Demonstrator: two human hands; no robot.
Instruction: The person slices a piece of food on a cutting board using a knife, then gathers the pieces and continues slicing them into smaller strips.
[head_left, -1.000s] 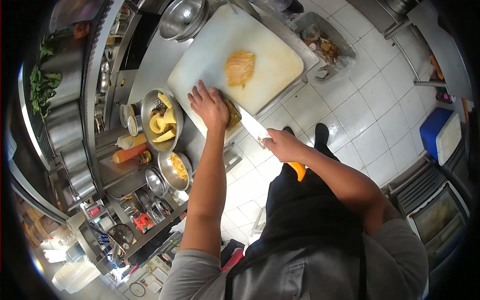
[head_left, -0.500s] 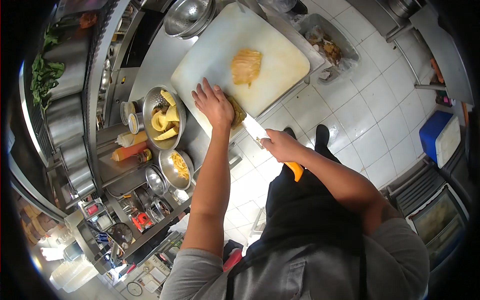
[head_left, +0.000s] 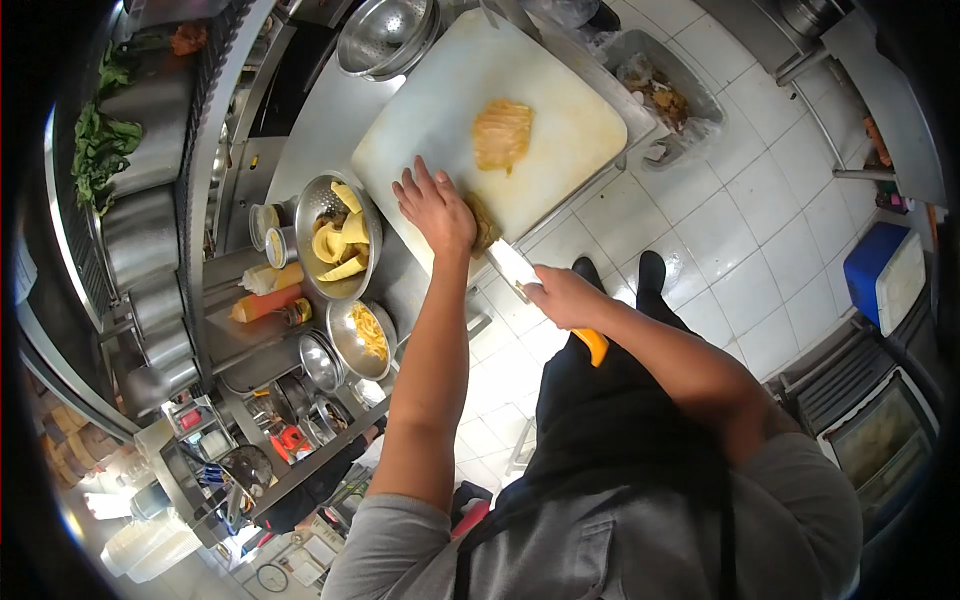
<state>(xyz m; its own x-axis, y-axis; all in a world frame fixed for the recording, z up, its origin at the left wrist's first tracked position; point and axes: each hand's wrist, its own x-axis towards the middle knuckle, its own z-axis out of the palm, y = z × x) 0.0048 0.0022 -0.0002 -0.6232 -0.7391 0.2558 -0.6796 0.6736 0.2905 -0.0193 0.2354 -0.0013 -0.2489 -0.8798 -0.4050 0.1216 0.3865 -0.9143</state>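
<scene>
We observe the bare left hand (head_left: 440,212) laid flat, fingers outstretched and slightly spread, at the near left part of the large white rectangular cutting board (head_left: 570,110). Its thumb side meets a flat brownish-green slab of food (head_left: 485,222); we cannot tell how much of the slab lies beneath the palm.

The slab sits at the board's near edge, between the left hand and the blade of a broad steel knife with an orange handle (head_left: 592,347). We record the bare right hand (head_left: 565,297) with its fingers curled around the knife, grasping it near the base of the blade. The far end of the blade reaches the slab; whether it passes into or under it, we cannot tell.

Further up the board, well apart from both hands, we note a neat group of thin pale-orange slices (head_left: 502,135).

Left of the board we log a perforated steel colander (head_left: 318,200) holding yellow curved pieces and, near it, a smooth steel bowl (head_left: 345,347) with yellow-orange strips.
</scene>
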